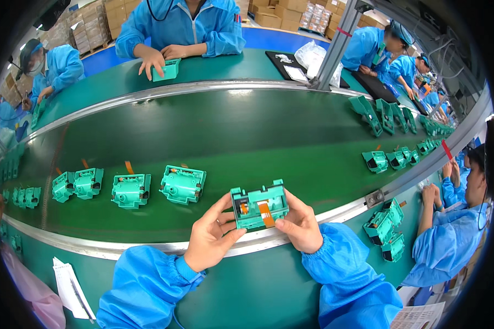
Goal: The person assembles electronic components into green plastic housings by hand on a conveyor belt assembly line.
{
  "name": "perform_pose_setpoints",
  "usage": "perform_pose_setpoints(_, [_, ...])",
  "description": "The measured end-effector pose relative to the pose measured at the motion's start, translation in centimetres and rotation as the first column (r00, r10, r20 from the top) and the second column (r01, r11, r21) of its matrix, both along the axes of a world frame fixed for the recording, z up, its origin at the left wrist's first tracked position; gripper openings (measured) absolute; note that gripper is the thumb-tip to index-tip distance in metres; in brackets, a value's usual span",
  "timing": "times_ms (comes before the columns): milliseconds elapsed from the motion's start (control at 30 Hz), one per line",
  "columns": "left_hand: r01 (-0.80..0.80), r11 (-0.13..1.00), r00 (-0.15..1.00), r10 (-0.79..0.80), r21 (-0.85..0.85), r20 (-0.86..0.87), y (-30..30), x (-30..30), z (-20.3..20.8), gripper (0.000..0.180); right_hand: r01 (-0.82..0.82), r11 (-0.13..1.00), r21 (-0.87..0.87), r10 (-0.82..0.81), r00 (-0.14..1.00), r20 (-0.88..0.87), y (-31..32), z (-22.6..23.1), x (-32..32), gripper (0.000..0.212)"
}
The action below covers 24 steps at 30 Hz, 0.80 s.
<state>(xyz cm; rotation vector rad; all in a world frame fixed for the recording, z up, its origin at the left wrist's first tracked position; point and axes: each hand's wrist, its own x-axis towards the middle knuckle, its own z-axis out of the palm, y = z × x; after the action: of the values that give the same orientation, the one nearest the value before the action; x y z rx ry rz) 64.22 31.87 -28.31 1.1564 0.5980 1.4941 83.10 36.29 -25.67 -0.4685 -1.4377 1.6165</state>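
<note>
Between both my hands is a green plastic housing (258, 204), held up over the near metal rail of the conveyor. An orange flat ribbon cable (266, 214) hangs down its front, and dark parts show inside the open shell. My left hand (212, 231) grips its left end, thumb along the lower edge. My right hand (301, 222) closes on the right end, its thumb beside the ribbon cable. On the belt to the left lie similar housings, the nearest a green housing (183, 184), then another green housing (131, 190), with more beyond.
The green conveyor belt (247, 126) runs left to right behind a metal rail (335, 214). Green housings (385, 225) sit on the bench at right. White papers (71, 288) lie at lower left. A metal post (336, 46) rises beyond the belt. Co-workers (184, 33) in blue surround the line.
</note>
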Motion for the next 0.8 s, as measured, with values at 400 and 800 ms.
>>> perform_pose_setpoints(400, [0.039, 0.992, 0.997, -0.031, -0.122, 0.067, 0.4, 0.5, 1.1, 0.065, 0.127, 0.988, -0.088, -0.114, 0.984, 0.138, 0.3, 0.3, 0.3, 0.051])
perform_pose_setpoints(800, [-0.139, 0.985, 0.977, 0.119, -0.103, -0.175, 1.1, 1.3, -0.2, 0.063, 0.325, 0.946, -0.007, -0.306, 0.897, 0.320, 1.6, -1.2, -0.2, 0.048])
